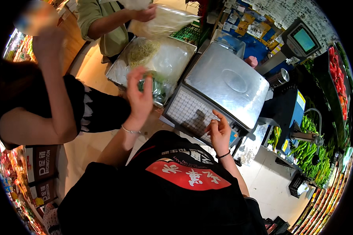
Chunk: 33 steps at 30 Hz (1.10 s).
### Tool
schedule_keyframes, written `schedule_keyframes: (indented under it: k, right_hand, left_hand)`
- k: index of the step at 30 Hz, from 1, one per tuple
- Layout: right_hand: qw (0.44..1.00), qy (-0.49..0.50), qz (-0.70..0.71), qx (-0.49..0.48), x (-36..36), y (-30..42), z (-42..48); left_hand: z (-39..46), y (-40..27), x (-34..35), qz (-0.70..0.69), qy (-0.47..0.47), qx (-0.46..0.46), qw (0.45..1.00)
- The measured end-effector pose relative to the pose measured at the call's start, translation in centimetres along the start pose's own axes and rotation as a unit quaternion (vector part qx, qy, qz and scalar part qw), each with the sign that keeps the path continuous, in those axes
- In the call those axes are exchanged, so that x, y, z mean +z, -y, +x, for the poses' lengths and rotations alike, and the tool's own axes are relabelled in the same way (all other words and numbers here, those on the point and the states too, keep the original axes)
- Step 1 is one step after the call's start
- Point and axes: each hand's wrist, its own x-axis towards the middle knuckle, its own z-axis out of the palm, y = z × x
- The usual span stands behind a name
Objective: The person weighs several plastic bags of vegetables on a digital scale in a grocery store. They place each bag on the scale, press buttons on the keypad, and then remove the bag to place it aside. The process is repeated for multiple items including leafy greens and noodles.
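Observation:
Raised and blurred by motion, my left hand [140, 97] has its fingers apart and nothing visible in it. Behind its fingers a clear plastic bag of dark greens [156, 85] lies on a plastic-lined surface [176, 63]. A bag of pale sprouts [143, 53] lies just beyond. My right hand [220, 132] hovers over the keypad [191, 108] of a weighing scale, casting a shadow on the keys. Its index finger points out, and it holds nothing. The scale's steel weighing plate [228, 82] bears no goods. A lit display [306, 39] stands on the scale's post.
A person in a light green top [103, 26] holds a clear plastic bag [164, 22] across the counter. Another person's bent arm [56, 123] is close on the left. To the right are a blue device [291, 117], green peppers [311, 155] and red peppers [336, 79].

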Motion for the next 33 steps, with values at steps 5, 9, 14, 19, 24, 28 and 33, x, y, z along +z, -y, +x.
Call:
schedule_keyframes:
  k: [5,9,14,19,24,28,33]
  right_hand:
    - [0.999,-0.037,0.022,-0.012,-1.2,0.2,-0.3]
    - [0.993,-0.113,0.027,-0.028,-3.3,0.4,-1.3]
    - [0.981,-0.192,0.008,-0.021,-6.9,-1.0,-4.3]
    - [0.948,-0.317,0.028,-0.026,-9.3,-4.7,-8.3]
    - [0.902,-0.418,-0.105,0.023,-11.2,-10.9,-10.8]
    - [0.935,-0.34,-0.028,0.095,-11.1,-14.5,-11.0]
    - [0.946,-0.312,-0.014,0.087,-9.9,-15.2,-10.0]
  left_hand:
    - [4.1,0.0,1.2,0.049,0.031,0.014,0.998]
    - [3.2,-1.8,4.9,0.025,0.155,0.025,0.987]
    - [-0.1,-0.5,10.5,0.034,0.286,-0.05,0.956]
    - [0.1,0.3,16.4,0.001,0.288,-0.122,0.95]
    - [3.1,4.9,20.8,-0.101,0.271,-0.102,0.952]
    - [2.3,2.1,19.9,-0.106,0.274,-0.134,0.947]
    - [-1.3,-2.5,17.6,-0.144,0.321,-0.158,0.922]
